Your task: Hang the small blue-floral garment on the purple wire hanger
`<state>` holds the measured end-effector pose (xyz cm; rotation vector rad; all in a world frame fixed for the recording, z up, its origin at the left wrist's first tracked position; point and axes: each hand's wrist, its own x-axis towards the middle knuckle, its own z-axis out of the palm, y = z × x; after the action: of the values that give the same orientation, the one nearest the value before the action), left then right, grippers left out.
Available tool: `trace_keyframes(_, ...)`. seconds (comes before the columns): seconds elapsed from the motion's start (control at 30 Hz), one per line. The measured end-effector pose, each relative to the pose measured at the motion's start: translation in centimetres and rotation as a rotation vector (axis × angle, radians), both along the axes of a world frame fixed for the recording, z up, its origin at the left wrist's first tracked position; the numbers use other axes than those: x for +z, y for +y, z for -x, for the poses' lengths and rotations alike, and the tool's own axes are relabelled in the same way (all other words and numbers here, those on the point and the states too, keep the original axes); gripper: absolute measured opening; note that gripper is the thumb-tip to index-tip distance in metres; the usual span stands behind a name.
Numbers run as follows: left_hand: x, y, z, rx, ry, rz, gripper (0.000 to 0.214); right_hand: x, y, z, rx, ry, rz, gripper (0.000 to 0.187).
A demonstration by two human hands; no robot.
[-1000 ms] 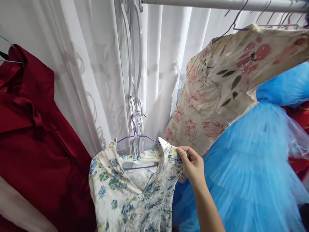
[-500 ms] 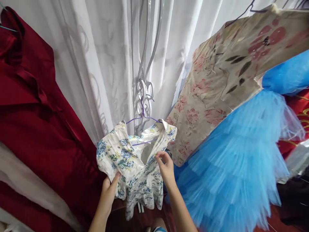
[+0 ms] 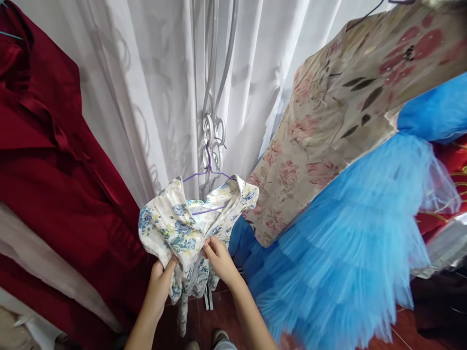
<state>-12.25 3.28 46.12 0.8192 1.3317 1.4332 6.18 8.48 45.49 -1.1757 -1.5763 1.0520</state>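
A small white top with a blue flower print [image 3: 182,233] hangs on a thin purple hanger [image 3: 207,176] hooked to a white metal scroll stand [image 3: 211,131]. My left hand [image 3: 160,282] grips the top's left side from below, fingers closed on the cloth. My right hand [image 3: 219,257] pinches the front of the same top near its middle, just right of my left hand. The fabric is bunched up between the two hands.
White curtains [image 3: 146,97] hang behind the stand. A dark red garment [image 3: 47,160] hangs at the left. At the right hang a cream dress with pink flowers [image 3: 339,121] and a blue tulle skirt [image 3: 346,243]. Red tiled floor [image 3: 222,311] shows below.
One second ago only my right hand held the top's right shoulder. My left hand has come up and both hands now gather the front; the view has dropped lower.
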Motion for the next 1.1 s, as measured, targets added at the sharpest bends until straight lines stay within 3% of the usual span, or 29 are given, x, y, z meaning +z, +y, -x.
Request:
trace_keyframes(0.17,-0.5,-0.3,-1.5,0.304,-0.049,-0.009,0.042,-0.2,-0.7,-2.5,0.009,0.091,0.051,0.012)
trace_keyframes(0.43,0.5,-2.6,-5.8,0.209,-0.079,0.004,0.044,0.4,-0.7,-4.1,0.125,0.126,0.006,0.020)
trace_keyframes(0.63,1.8,-3.5,-8.4,0.226,-0.208,0.028,0.053,1.1,-1.4,-5.3,0.187,0.030,-0.041,0.009)
trace_keyframes(0.8,2.4,-2.1,-10.4,0.178,-0.276,0.025,0.052,1.2,-1.3,-6.5,0.065,-0.034,-0.059,0.016)
trace_keyframes(0.87,2.2,-1.1,-10.8,0.245,-0.293,0.025,0.048,1.0,-0.9,-7.3,0.028,-0.020,-0.047,0.020)
trace_keyframes(0.97,1.4,0.5,-10.2,0.418,-0.236,-0.038,0.039,0.6,-0.4,-8.3,0.089,0.041,0.014,0.020)
trace_keyframes(1.1,-1.0,1.4,-8.7,0.665,0.080,-0.263,0.049,0.4,-0.3,-8.6,0.100,0.087,0.053,0.014)
